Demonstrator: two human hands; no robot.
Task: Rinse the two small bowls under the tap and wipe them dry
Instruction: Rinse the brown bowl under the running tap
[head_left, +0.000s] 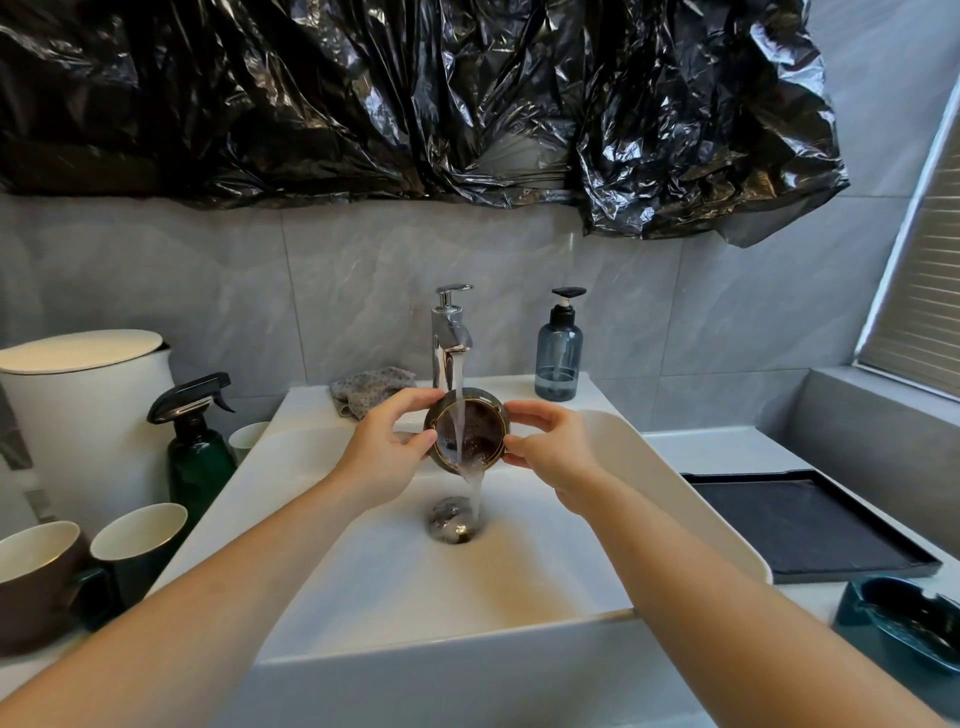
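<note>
Under the running tap (451, 332), a dark gold-rimmed bowl (480, 439).

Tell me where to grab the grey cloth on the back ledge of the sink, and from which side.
Pinch the grey cloth at its raised, bunched folds near the middle, coming from the front left. It lies crumpled on the sink ledge, so there is loose fabric to pinch, and the tap stands close on its right, which probably crowds that side.

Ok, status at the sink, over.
Left hand and right hand grip the small bowl, tilted under the running tap. Second bowl waits on the right counter. Cloth behind. Nothing blocking.
</note>
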